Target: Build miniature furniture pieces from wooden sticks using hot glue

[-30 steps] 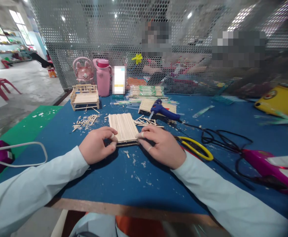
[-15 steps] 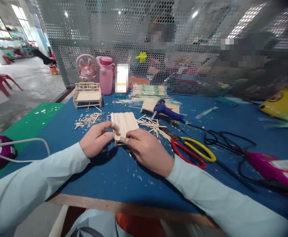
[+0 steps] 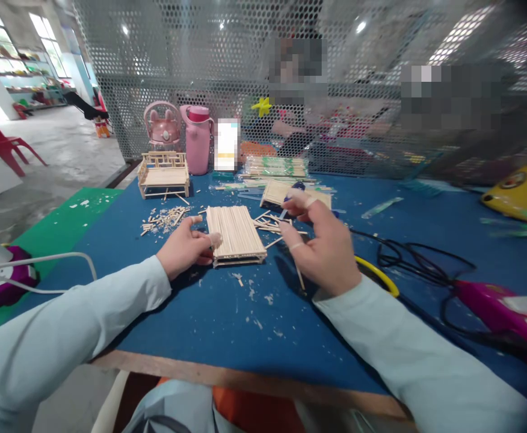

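My left hand (image 3: 187, 245) grips the left edge of a small platform made of thin wooden sticks (image 3: 236, 236), thumb on its top and fingers at its side. The platform stands on the blue tabletop (image 3: 236, 325). My right hand (image 3: 324, 243) is raised to the right of it, thumb and fingers apart with nothing between them. Its fingertips are in front of a blue glue gun (image 3: 298, 186), most of which they hide. Behind the glue gun lies a second stick panel (image 3: 274, 193). Finger covers show on both hands.
Cut sticks (image 3: 166, 219) lie left of the platform, and more loose sticks (image 3: 270, 222) to its right. A small stick-built bench (image 3: 165, 175), pink bottle (image 3: 197, 141) and phone (image 3: 226, 144) stand behind. Scissors with a yellow handle (image 3: 383, 278) and black cables (image 3: 401, 255) lie at right.
My right hand has left the platform's front edge and moved right and up to the glue gun, its fingers opening. My left hand has stayed at the platform's left side.
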Available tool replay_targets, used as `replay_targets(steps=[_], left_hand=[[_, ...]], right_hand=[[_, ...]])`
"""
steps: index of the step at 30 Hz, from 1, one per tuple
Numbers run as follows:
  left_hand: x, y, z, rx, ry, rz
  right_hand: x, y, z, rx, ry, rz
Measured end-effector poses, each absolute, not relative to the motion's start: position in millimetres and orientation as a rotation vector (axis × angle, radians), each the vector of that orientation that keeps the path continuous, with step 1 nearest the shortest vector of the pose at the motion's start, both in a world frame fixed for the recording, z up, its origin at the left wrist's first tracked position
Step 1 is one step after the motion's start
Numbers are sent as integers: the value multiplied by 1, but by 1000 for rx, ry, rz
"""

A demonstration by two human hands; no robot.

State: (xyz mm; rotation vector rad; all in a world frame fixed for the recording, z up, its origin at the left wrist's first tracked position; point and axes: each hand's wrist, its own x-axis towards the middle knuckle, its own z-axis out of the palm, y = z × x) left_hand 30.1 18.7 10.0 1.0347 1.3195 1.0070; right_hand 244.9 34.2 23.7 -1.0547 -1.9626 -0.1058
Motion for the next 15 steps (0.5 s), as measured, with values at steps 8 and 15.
replay_targets(steps=[8, 15], left_hand=[[27, 26, 19, 778, 1144, 959], [15, 24, 16, 923, 982, 904]], right_hand=[[263, 59, 17, -1200, -1794, 54], [255, 50, 17, -1119, -1759, 387]])
